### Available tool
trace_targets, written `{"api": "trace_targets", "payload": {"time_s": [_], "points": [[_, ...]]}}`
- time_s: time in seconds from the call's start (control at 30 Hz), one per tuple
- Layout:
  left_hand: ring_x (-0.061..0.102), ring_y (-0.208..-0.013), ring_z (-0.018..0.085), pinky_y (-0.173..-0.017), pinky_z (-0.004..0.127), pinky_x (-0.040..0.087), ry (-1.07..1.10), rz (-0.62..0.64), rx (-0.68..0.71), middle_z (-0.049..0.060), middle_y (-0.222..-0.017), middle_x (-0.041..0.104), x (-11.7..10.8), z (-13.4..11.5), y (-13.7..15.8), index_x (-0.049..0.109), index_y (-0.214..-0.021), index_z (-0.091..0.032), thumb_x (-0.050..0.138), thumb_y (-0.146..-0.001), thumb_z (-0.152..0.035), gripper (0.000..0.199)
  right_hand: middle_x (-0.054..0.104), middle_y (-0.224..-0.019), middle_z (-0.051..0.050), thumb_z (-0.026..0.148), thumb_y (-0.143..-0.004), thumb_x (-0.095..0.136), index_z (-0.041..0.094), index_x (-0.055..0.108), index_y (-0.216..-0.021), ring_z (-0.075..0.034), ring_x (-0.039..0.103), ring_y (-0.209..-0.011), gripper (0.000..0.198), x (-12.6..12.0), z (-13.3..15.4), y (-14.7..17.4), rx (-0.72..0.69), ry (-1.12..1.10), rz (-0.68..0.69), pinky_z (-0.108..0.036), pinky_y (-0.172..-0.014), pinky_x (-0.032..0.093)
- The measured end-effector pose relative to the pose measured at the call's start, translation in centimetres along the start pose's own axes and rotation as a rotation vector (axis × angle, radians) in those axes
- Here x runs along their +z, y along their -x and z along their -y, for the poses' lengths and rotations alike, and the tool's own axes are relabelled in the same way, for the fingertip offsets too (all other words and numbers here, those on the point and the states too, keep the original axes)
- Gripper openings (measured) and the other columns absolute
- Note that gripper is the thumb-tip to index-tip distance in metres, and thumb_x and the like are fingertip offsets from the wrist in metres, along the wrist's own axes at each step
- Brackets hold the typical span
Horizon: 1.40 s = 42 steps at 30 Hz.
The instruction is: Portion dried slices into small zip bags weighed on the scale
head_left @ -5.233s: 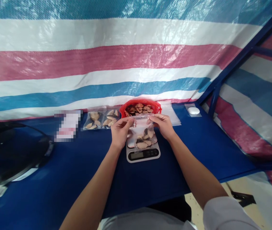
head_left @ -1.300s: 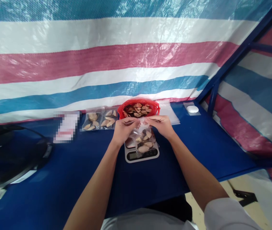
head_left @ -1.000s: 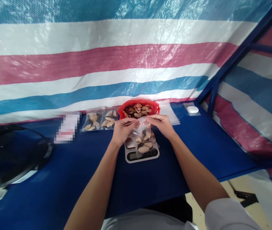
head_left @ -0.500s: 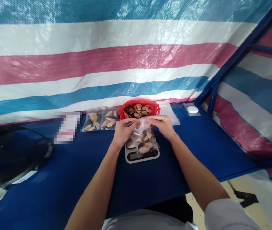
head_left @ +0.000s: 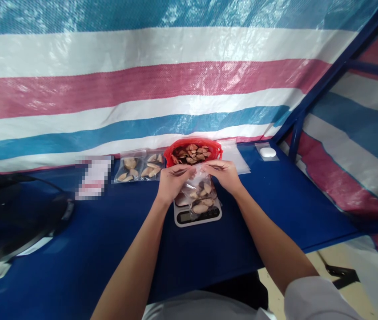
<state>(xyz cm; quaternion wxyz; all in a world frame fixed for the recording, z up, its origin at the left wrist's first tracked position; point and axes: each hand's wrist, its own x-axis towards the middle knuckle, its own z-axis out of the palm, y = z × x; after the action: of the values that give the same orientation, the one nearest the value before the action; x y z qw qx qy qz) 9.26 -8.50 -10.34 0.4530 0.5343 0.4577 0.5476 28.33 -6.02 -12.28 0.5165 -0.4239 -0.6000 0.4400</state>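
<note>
A clear plastic bag with several pale brown, slice-like pieces in it hangs over a white kitchen scale. My left hand pinches the bag's top edge from the left. From the right, my right hand pinches the same edge, its fingertips close to the left ones. The bag's lower part covers much of the scale's plate and some of its dark panel; I cannot tell whether it rests on it. Just behind my hands, a red bag stands open, full of similar brown pieces.
Two filled clear bags lie left of the red bag. Flat clear bags lie to its right. Farther right is a small white case on a clear bag. A blurred-out item and a black object sit left. Striped sheeting rises behind.
My right hand has shifted very slightly left along the bag's top edge. The left hand and the other things look the same.
</note>
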Motion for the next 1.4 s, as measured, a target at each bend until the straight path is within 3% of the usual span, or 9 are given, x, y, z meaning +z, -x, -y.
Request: {"api": "trace_targets", "payload": {"time_s": [0.23, 0.43, 0.8, 1.07, 1.4], "points": [[0.066, -0.060, 0.018, -0.062, 0.029, 0.055, -0.011, -0.023, -0.005, 0.005, -0.065, 0.074, -0.6, 0.3, -0.2, 0.080, -0.076, -0.016, 0.088, -0.066, -0.047, 0.034, 0.078, -0.076, -0.004, 0.050, -0.072, 0.081, 0.021, 0.081, -0.080, -0.019, 0.068, -0.066, 0.030, 0.0, -0.2, 0.0, 0.033, -0.024, -0.018, -0.033, -0.065, 0.056], [0.066, -0.058, 0.017, -0.059, 0.028, 0.054, -0.012, 0.013, -0.019, 0.004, -0.064, 0.073, -0.4, 0.2, 0.0, 0.080, -0.078, -0.016, 0.086, -0.068, -0.049, 0.036, 0.080, -0.084, -0.004, 0.047, -0.073, 0.081, 0.022, 0.081, -0.084, -0.021, 0.072, -0.076, 0.027, 0.5, -0.4, 0.2, 0.017, -0.091, 0.040, -0.033, -0.074, 0.057], [0.065, -0.057, 0.016, -0.058, 0.027, 0.054, 0.048, -0.029, -0.050, 0.005, -0.062, 0.073, -0.6, 0.3, 0.0, 0.078, -0.073, -0.015, 0.088, -0.065, -0.051, 0.038, 0.078, -0.073, -0.004, 0.051, -0.073, 0.081, 0.020, 0.080, -0.075, -0.019, 0.070, -0.068, 0.030, 0.0, 0.1, 0.1, 0.040, -0.061, 0.004, -0.032, -0.068, 0.056], [0.064, -0.056, 0.016, -0.056, 0.027, 0.053, -0.017, -0.030, -0.007, 0.004, -0.063, 0.073, -0.2, 0.2, 0.3, 0.080, -0.074, -0.017, 0.086, -0.068, -0.050, 0.035, 0.079, -0.081, -0.004, 0.051, -0.073, 0.080, 0.021, 0.080, -0.082, -0.021, 0.072, -0.076, 0.031, 0.5, 0.4, 0.2, 0.032, -0.048, 0.058, -0.032, -0.071, 0.057], [0.068, -0.063, 0.018, -0.062, 0.029, 0.056, 0.045, -0.046, -0.058, 0.005, -0.070, 0.076, -0.7, 0.6, -0.1, 0.080, -0.078, -0.017, 0.087, -0.067, -0.050, 0.035, 0.076, -0.071, -0.004, 0.054, -0.069, 0.082, 0.020, 0.078, -0.074, -0.020, 0.070, -0.068, 0.034, 0.3, 0.5, -0.1, 0.071, -0.088, -0.034, -0.034, -0.069, 0.058]]}}
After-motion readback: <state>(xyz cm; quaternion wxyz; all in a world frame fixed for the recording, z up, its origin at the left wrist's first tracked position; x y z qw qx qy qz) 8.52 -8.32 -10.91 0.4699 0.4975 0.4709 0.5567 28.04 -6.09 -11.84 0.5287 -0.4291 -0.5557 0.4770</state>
